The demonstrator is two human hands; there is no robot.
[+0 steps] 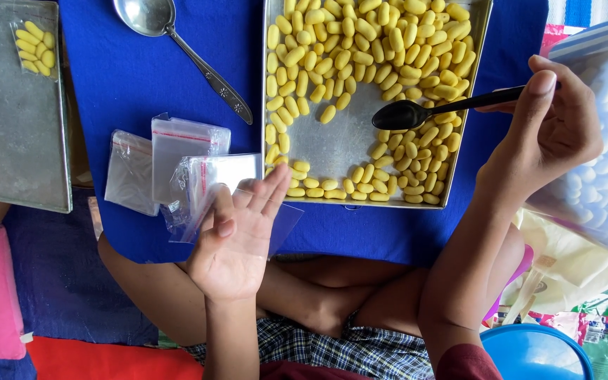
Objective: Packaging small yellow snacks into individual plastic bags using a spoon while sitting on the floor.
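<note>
Centrally, left hand (pixel 237 236) lifts a small clear plastic zip bag (pixel 209 186) with palm open and fingers spread, lower middle of frame, while right hand (pixel 550 130) pinches a black plastic spoon (pixel 416 112) over the yellow oval candies (pixel 360 63) in a steel tray (pixel 339 141), upper right.

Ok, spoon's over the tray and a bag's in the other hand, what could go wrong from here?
1. The black spoon in the right hand looks empty, and the yellow pieces are piled near the metal tray rim, so a scoop might push some over the edge.
2. The left hand holds the small clear bag loosely in its fingertips, mouth apparently not spread; pieces may miss it and land on the blue cloth.
</note>
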